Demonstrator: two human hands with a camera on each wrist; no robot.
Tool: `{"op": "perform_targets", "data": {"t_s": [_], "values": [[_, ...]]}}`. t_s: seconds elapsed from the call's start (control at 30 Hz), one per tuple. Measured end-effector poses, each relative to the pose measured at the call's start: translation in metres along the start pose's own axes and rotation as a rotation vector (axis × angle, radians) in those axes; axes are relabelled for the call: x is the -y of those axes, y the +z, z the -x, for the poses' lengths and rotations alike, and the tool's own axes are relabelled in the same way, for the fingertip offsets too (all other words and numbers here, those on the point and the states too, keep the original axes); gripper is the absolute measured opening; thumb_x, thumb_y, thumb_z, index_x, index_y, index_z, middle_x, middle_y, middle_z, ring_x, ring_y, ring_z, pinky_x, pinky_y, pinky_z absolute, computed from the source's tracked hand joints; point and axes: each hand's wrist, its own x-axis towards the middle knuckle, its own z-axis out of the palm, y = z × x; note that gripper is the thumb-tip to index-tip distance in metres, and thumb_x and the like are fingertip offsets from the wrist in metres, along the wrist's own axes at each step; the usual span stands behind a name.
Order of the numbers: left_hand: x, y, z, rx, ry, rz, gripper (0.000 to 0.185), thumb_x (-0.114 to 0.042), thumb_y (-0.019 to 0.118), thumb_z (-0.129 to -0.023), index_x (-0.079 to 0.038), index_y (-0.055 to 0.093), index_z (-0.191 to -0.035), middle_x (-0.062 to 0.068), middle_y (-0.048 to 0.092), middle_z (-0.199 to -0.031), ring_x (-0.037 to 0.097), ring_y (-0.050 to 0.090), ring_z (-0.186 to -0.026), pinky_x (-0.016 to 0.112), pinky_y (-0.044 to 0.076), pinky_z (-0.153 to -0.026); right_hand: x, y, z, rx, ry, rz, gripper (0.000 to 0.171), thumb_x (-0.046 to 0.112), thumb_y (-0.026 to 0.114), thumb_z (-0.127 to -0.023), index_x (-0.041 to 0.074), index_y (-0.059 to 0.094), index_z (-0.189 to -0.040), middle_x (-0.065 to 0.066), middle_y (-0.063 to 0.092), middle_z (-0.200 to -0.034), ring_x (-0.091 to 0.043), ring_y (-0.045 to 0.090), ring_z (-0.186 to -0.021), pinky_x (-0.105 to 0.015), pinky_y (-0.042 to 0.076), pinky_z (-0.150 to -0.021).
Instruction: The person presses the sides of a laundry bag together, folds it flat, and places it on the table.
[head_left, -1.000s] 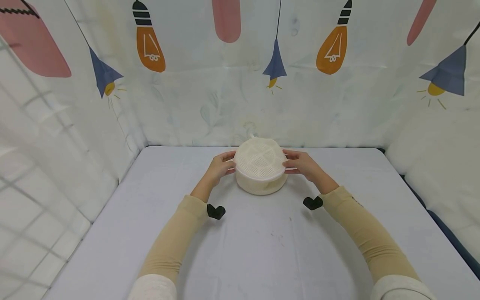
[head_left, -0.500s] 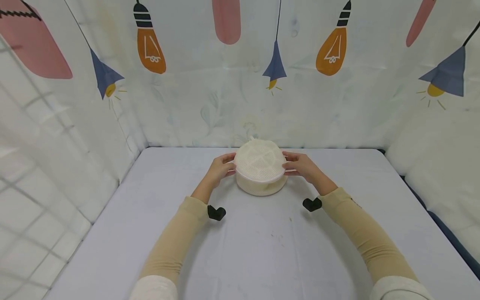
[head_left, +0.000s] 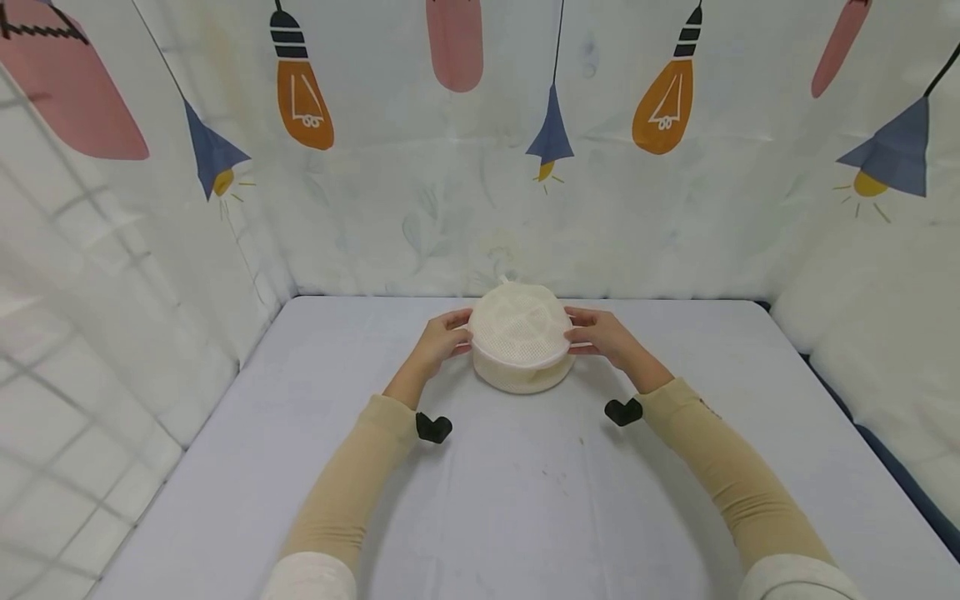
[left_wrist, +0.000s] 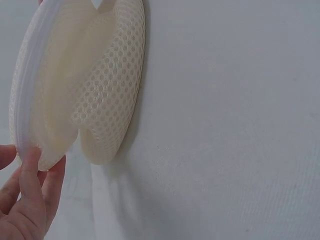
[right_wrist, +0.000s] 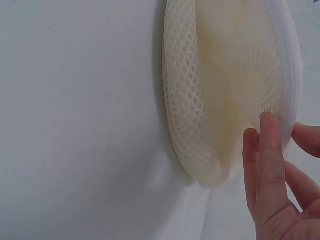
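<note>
A round cream mesh laundry bag (head_left: 521,327) stands on the table near its far edge. Its sides sag and fold inward, as both wrist views show. White edging (left_wrist: 26,107) runs round the raised top. My left hand (head_left: 444,340) pinches the left side of that top, thumb on one face and fingers on the other. On the opposite side my right hand (head_left: 602,333) pinches the edge the same way; its fingers (right_wrist: 270,150) lie against the mesh below the edging (right_wrist: 289,65).
A white cloth covers the table (head_left: 510,500). Behind it hangs a pale curtain (head_left: 360,208) printed with lamps and bulbs, and more white fabric (head_left: 885,317) hangs at the right. Black heart-shaped pieces (head_left: 433,427) show at both wrists.
The whole head view has shifted slightly downward in the frame. Both hands keep their pinch on the mesh laundry bag, which stays in place.
</note>
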Motion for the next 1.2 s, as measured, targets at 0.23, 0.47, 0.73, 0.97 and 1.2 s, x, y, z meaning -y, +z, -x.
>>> {"op": "perform_targets", "data": {"t_s": [0.23,0.47,0.73,0.97,1.2], "values": [[0.003,-0.001,0.001,0.002,-0.010,0.016,0.059,0.006,0.055,-0.095,-0.004,0.047,-0.153,0.014,0.046,-0.156,0.031,0.056,-0.130,0.039,0.050,-0.105,-0.001,0.002,0.001,0.007,-0.005,-0.004,0.068,0.003,0.060,-0.102,0.007,0.029,-0.162,-0.022,0.032,-0.162,-0.034,0.055,-0.128,-0.039,0.053,-0.100],[0.005,-0.001,0.000,0.001,-0.017,0.010,0.058,0.005,0.055,-0.095,-0.004,0.048,-0.152,0.013,0.047,-0.156,0.030,0.056,-0.130,0.039,0.051,-0.104,-0.003,0.003,0.002,0.005,-0.007,-0.004,0.068,0.000,0.060,-0.101,0.006,0.029,-0.162,-0.022,0.033,-0.162,-0.034,0.055,-0.128,-0.037,0.055,-0.097],[0.006,-0.001,0.000,0.001,-0.011,0.022,0.058,0.006,0.055,-0.094,-0.004,0.049,-0.151,0.014,0.048,-0.155,0.030,0.058,-0.127,0.039,0.051,-0.104,-0.008,0.004,-0.003,0.009,-0.016,0.000,0.069,0.000,0.061,-0.101,0.005,0.029,-0.161,-0.023,0.032,-0.162,-0.035,0.055,-0.128,-0.040,0.055,-0.098],[0.009,-0.002,-0.002,0.006,-0.006,0.021,0.058,0.006,0.055,-0.095,-0.003,0.049,-0.151,0.014,0.047,-0.155,0.030,0.058,-0.126,0.039,0.051,-0.103,-0.009,0.005,-0.003,0.008,-0.014,-0.009,0.069,-0.001,0.061,-0.100,0.006,0.029,-0.161,-0.023,0.032,-0.162,-0.036,0.054,-0.130,-0.039,0.055,-0.098],[0.011,-0.001,-0.002,0.012,0.002,0.026,0.057,0.006,0.055,-0.096,-0.002,0.047,-0.152,0.016,0.047,-0.155,0.031,0.056,-0.128,0.041,0.050,-0.104,-0.011,0.005,-0.003,0.018,-0.027,-0.016,0.069,-0.001,0.061,-0.101,0.004,0.028,-0.161,-0.025,0.031,-0.162,-0.038,0.051,-0.132,-0.043,0.052,-0.103]]}}
